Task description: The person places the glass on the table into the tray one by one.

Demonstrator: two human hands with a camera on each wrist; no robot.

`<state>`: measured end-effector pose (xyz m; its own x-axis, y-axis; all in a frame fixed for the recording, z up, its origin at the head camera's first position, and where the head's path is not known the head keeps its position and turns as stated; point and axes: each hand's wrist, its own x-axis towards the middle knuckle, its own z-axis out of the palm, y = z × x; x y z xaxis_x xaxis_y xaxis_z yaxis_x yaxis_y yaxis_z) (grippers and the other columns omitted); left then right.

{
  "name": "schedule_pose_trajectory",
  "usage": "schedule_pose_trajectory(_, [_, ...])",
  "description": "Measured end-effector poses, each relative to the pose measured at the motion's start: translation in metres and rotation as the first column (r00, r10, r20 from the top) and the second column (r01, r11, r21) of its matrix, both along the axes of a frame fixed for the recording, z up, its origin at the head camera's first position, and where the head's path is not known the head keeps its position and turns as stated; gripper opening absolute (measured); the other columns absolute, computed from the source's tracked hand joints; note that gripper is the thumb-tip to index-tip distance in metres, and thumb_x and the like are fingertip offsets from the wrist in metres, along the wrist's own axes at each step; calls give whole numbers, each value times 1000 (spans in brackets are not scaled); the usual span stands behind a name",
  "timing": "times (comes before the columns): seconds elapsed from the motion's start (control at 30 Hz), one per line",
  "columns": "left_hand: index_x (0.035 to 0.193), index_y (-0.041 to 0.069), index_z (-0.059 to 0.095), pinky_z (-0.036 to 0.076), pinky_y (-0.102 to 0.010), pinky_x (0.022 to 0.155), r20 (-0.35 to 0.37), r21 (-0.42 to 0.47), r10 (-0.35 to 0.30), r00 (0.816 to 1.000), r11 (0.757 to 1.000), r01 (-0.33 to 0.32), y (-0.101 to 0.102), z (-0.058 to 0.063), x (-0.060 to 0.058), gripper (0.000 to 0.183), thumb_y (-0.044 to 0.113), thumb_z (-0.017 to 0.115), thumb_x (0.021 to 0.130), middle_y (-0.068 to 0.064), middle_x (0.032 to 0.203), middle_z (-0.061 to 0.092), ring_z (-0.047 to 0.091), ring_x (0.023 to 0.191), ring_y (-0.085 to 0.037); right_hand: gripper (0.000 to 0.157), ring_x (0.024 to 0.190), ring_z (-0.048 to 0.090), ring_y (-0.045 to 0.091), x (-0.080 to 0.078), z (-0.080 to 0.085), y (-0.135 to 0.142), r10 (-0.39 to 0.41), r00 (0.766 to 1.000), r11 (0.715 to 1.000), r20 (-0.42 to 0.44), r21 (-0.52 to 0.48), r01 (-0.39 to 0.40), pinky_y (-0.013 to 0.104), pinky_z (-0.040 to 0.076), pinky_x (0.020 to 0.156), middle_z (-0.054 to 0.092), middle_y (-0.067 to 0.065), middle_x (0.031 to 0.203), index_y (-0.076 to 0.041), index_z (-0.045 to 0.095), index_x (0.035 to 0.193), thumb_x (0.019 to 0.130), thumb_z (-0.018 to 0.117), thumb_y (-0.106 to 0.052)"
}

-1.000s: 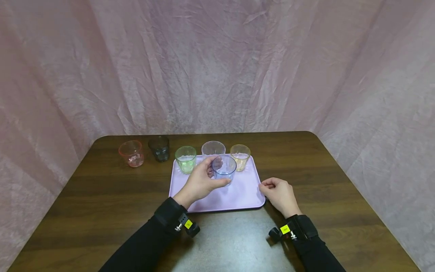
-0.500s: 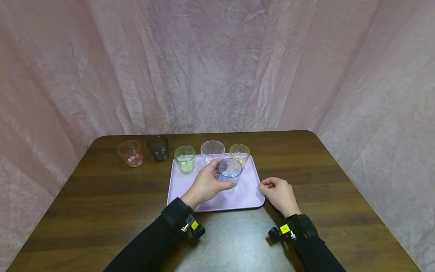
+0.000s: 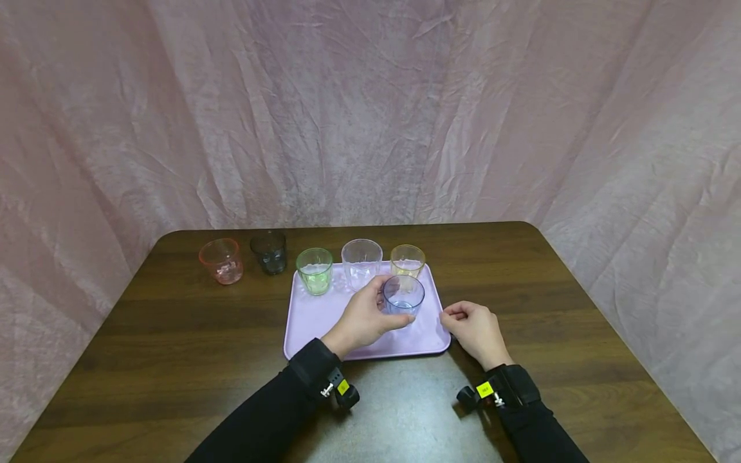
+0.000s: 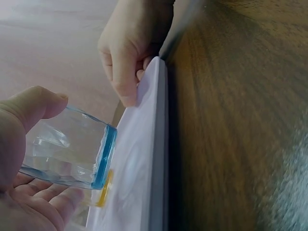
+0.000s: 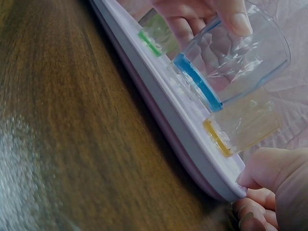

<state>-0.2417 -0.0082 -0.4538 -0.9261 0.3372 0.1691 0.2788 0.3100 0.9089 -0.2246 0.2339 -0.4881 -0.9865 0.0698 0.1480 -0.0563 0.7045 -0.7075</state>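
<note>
My left hand (image 3: 366,317) grips a clear blue glass (image 4: 72,147) between thumb and fingers, upright over the front right part of the lilac tray (image 3: 347,341). Whether the base touches the tray cannot be told. My right hand (image 3: 476,331) pinches the tray's right edge near the front corner, thumb on the rim, other fingers curled outside it. Along the tray's back stand a green glass (image 3: 315,273), a colourless glass (image 3: 361,257) and a yellow glass (image 3: 408,259). The blue glass and left hand partly cover the yellow one in the head view.
On the wooden table (image 3: 173,360), left of the tray, stand a red glass (image 3: 222,262) and a dark grey glass (image 3: 269,253). A pinkish curtain (image 3: 370,116) hangs behind the table's far edge.
My left hand has carried the blue glass to the right and slightly nearer across the tray, from before the colourless glass to before the yellow one. My right hand stays at the tray's edge.
</note>
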Motion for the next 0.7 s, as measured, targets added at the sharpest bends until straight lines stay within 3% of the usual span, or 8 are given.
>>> schedule_pose_trajectory(0.43, [137,3,46,51,-39,89,-27,-32,-18,999,999,17,12,-2,4,79,22,89,73,-14,124,59,58,108,-24,14,66,59,13,0,1,-1,3,1000,1000,-5,3,-3,32,50,61,68,-3,73,-11,73,87,85,75,-25])
schedule_pose_trajectory(0.7, [136,5,47,51,-35,89,-4,-40,-5,1000,999,5,15,-7,3,78,21,90,73,-10,124,59,58,108,-20,14,65,58,13,0,0,0,2,1000,1000,-7,12,-2,31,49,60,68,-3,73,-10,73,87,86,75,-24])
